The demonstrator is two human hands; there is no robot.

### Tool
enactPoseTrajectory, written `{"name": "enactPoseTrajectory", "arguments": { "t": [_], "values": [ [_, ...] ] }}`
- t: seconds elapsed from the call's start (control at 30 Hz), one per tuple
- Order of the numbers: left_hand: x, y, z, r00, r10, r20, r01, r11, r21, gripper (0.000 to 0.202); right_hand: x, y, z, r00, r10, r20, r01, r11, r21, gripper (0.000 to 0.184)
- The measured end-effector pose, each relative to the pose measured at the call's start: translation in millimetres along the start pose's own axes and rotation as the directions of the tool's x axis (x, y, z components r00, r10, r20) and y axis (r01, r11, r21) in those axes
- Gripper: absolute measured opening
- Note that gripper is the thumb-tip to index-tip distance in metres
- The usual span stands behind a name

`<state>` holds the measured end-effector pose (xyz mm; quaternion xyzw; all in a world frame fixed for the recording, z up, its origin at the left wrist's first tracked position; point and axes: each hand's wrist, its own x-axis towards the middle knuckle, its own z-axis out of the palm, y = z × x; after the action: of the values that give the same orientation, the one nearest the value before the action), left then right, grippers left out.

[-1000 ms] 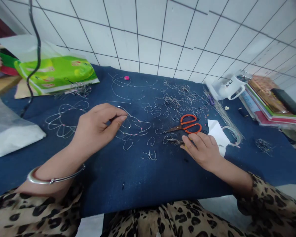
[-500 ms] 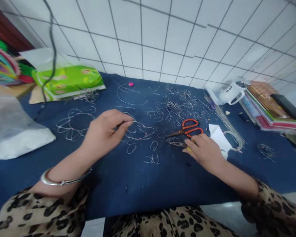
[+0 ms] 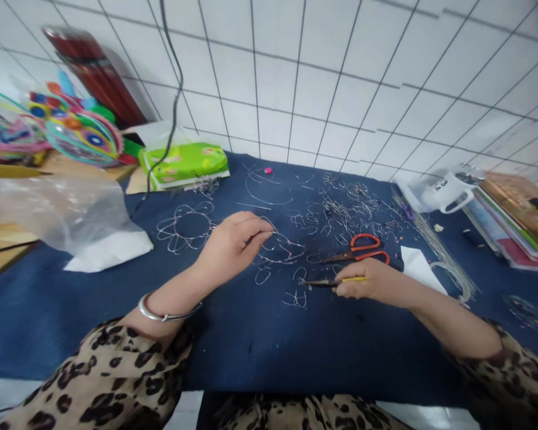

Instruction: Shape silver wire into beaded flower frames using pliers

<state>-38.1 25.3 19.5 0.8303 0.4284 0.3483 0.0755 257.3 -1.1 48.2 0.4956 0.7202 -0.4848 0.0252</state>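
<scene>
My left hand pinches a thin silver wire of a half-made beaded wire flower that lies on the dark blue cloth. My right hand is closed around small pliers with yellow handles, their tip pointing left just above the cloth. Orange-handled scissors lie just beyond my right hand. A finished wire flower lies flat to the left of my left hand. Loose bent wire pieces are scattered behind both hands.
A white mug and a stack of books stand at the right. A green packet, a clear plastic bag and colourful decorations sit at the left. A black cable hangs by the tiled wall. White paper lies near my right wrist.
My right hand has closed on the pliers and lifted them off the cloth. The view has swung left, showing more of the left side. My left hand keeps its pinch on the wire.
</scene>
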Motion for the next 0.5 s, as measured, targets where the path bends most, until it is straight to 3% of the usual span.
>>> {"name": "enactPoseTrajectory", "arguments": {
  "t": [0.2, 0.37, 0.5],
  "values": [
    [-0.9, -0.4, 0.8, 1.0, -0.016, 0.013, 0.015, 1.0, 0.01, 0.018, -4.1, 8.6, -6.2, 0.998, 0.035, -0.052, -0.047, 0.968, -0.245, 0.039],
    [-2.5, -1.0, 1.5, 0.999, -0.037, 0.015, 0.037, 0.999, 0.021, 0.019, -11.2, 14.5, -14.4, 0.999, 0.052, -0.016, -0.054, 0.925, -0.376, 0.043],
    [-2.9, -2.0, 1.5, 0.999, -0.047, 0.019, 0.046, 0.999, 0.029, 0.02, -20.6, 15.7, -11.2, 0.993, -0.055, -0.103, -0.008, 0.848, -0.531, 0.04]
  ]
}}
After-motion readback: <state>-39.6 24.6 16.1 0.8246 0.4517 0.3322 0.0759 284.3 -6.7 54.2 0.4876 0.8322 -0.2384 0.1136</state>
